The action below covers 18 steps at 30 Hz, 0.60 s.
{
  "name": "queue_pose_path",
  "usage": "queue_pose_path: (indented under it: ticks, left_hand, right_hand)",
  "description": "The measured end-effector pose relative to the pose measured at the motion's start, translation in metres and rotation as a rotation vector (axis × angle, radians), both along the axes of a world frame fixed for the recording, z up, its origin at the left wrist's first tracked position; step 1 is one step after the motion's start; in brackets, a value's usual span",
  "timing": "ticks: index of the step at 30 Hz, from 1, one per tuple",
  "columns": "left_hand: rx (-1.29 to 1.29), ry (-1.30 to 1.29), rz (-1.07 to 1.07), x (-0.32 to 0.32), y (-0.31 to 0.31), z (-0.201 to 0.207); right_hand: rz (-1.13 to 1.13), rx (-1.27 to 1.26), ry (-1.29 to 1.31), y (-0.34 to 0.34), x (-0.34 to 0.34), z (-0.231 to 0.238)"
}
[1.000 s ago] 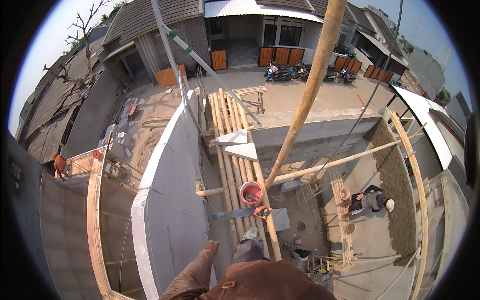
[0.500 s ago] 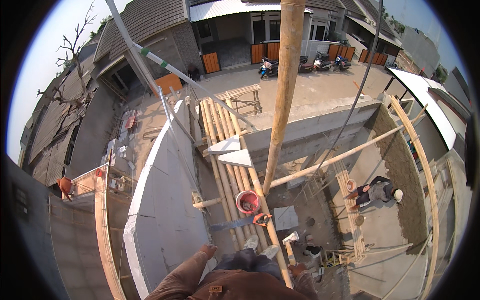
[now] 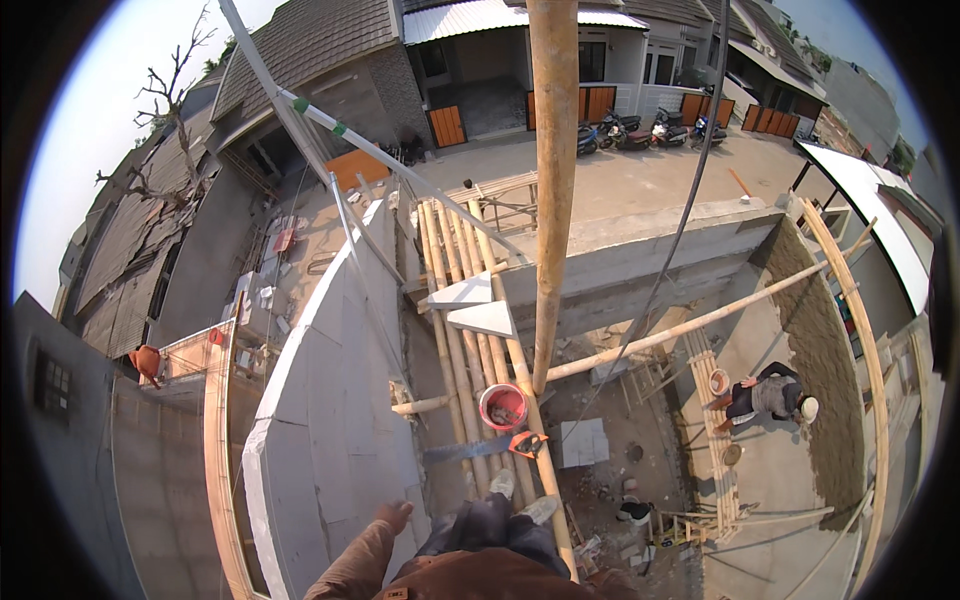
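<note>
Head view: looking straight down from a bamboo scaffold walkway [image 3: 470,330] high above a building site.
Left hand: the left hand [image 3: 393,516] rests on the top of the grey plastered wall [image 3: 330,400], likely as a brace for balance; its fingers look loosely curled, though the exact grip cannot be told.
Right hand: not in view; only a brown sleeve shows at the lower edge.
Feet: two shoes [image 3: 520,497] stand on the bamboo poles, just behind the tools.
Tools: a red bucket [image 3: 503,406] sits on the walkway, touching the upright bamboo post [image 3: 550,190]; an orange-handled trowel [image 3: 527,442] lies just beside it, both within easy reach.
Below: a person in a white cap [image 3: 770,395] crouches on a plank beside the rough rendered wall [image 3: 825,350].
Far: parked motorbikes [image 3: 640,128] and orange gates [image 3: 447,126] by the houses; no labels or signs legible.
</note>
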<state>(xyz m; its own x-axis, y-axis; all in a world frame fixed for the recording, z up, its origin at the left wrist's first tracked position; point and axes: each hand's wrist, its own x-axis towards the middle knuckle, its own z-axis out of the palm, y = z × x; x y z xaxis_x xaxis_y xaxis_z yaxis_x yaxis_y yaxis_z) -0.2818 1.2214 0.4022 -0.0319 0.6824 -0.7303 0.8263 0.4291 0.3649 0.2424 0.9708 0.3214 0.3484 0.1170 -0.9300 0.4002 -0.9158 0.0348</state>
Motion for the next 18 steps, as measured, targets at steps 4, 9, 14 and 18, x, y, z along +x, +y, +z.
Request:
queue_pose_path:
  ticks: [4,9,14,18]
  left_hand:
    - [0.167,-0.016,-0.051,-0.017,-0.028,-0.011]
    - [-0.247,0.118,-0.218,0.021,-0.007,0.007]
    - [-0.248,0.195,-0.466,0.069,0.050,0.010]
    - [-0.113,-0.007,-0.083,0.090,0.108,-0.020]
  right_hand:
    - [0.014,0.020,-0.039,0.012,0.007,0.007]
    - [-0.021,0.017,-0.116,0.019,0.020,0.011]
    - [-0.167,0.012,-0.009,0.034,0.001,0.010]
    - [-0.333,-0.040,0.222,0.042,-0.041,0.010]
